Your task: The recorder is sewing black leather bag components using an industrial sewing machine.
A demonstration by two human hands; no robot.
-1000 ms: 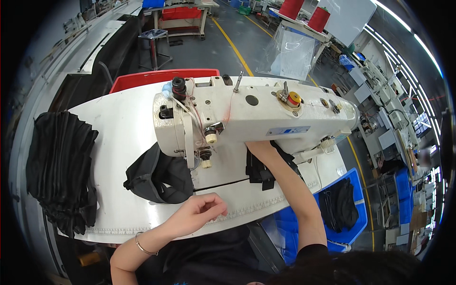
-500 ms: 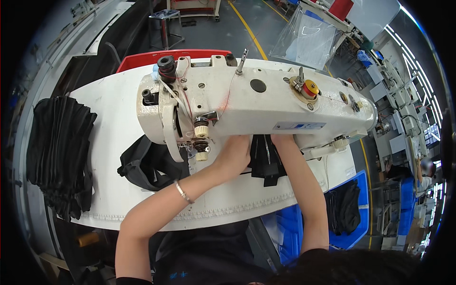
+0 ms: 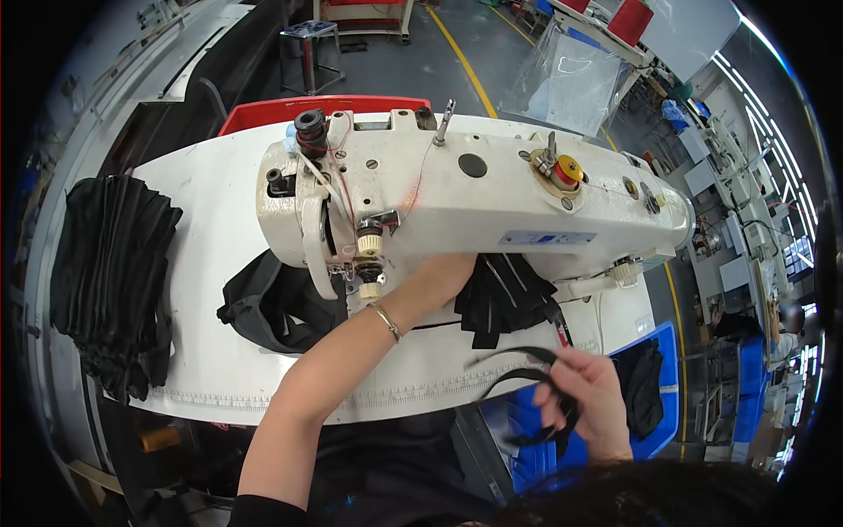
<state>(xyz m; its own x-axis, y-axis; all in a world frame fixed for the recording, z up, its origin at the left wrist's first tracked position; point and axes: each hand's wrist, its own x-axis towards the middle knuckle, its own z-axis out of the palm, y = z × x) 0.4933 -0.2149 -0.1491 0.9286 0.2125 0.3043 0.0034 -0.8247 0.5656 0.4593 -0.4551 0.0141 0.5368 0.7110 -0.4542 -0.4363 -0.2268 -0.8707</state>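
My left hand (image 3: 452,268) reaches under the arm of the white sewing machine (image 3: 413,176); its fingers are hidden there. Beside its wrist, a fanned bundle of black fabric strips (image 3: 505,299) with thin shiny lines juts out from below the machine. My right hand (image 3: 593,395) is in front of the table edge, above the blue bin. Its fingers close around a looped black strip (image 3: 518,364) that looks like zipper tape, its ends curving out to the left. A folded black fabric piece (image 3: 272,307) lies at the needle end, left of my left forearm.
A tall stack of black fabric pieces (image 3: 114,281) stands on the white table (image 3: 206,351) at the left. At the right, the blue bin (image 3: 672,369) holds more black fabric. A red tray (image 3: 325,102) sits behind the machine. A small dark-and-red tool (image 3: 563,332) lies beside the strips.
My right hand has come out from under the machine toward me, with the black strip in it. The bundle has spread to the right. My left forearm has shifted right.
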